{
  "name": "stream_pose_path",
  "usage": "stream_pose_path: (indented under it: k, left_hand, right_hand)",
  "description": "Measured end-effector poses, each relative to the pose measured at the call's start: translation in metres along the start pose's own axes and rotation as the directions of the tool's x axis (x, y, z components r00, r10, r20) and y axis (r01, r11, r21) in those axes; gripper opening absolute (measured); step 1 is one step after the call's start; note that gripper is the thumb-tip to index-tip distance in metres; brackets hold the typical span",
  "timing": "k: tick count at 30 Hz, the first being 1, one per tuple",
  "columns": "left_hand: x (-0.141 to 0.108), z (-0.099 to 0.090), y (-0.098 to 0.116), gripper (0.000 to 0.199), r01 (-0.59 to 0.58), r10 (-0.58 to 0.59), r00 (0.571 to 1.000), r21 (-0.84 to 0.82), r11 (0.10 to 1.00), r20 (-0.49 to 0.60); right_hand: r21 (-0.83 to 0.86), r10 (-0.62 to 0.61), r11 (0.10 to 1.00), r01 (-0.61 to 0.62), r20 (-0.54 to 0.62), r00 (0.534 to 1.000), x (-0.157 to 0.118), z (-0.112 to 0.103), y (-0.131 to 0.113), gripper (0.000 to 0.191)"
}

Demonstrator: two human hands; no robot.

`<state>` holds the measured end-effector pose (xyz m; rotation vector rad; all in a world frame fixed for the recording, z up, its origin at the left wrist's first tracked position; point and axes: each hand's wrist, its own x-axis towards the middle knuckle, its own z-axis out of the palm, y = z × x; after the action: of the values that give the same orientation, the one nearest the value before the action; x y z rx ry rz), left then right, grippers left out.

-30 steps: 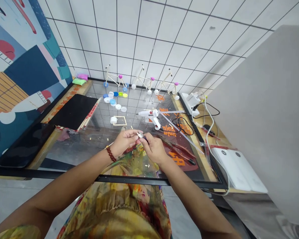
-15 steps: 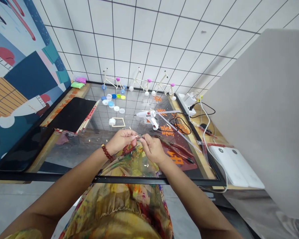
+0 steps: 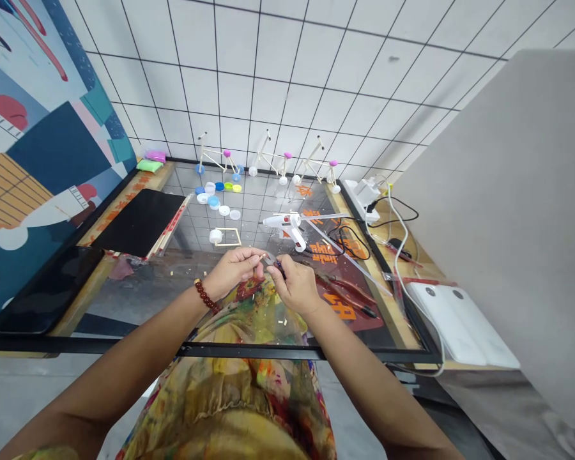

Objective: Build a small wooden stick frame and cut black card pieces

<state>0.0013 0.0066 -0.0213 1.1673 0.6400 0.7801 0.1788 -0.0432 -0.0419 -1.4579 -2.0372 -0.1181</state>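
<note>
My left hand, a beaded bracelet at its wrist, pinches a short wooden stick between thumb and fingers. My right hand is closed round a small cutting tool with a metal blade and a dark handle; whether it is a knife or scissors I cannot tell. Its blade meets the stick between my hands. Just beyond my left hand lies a small frame of sticks next to a white bottle cap. A white glue gun rests behind my right hand.
Along the back stand three small stick-built bicycle models. Several coloured bottle caps lie before them. At left are a black sheet and a phone-like black slab. Red-handled pliers, cables and a power strip occupy the right.
The tool in my right hand has turned, showing more of its blade and dark handle against the stick. My left hand stays nearly in place. The view has shifted slightly.
</note>
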Motion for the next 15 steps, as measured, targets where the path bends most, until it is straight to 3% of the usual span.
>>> stream_pose_path:
  k: [5, 11, 15]
  left_hand:
    - [0.0003, 0.0024, -0.0028, 0.04, 0.021, -0.021, 1.0, 0.0, 1.0, 0.008]
    - [-0.0019, 0.0054, -0.0008, 0.04, 0.037, -0.037, 0.999, -0.001, 0.999, -0.006]
    - [-0.0016, 0.0047, -0.0001, 0.039, 0.035, -0.035, 0.999, -0.058, 0.998, -0.012]
  right_hand:
    - [0.005, 0.021, 1.0, -0.021, 0.074, 0.997, -0.0006, 0.0009, 0.0002, 0.031]
    - [0.16, 0.04, 0.985, -0.066, 0.161, 0.986, -0.0011, -0.0026, -0.0003, 0.031]
    - [0.244, 0.088, 0.964, -0.106, 0.086, 0.992, 0.0007, -0.0044, 0.0008, 0.028]
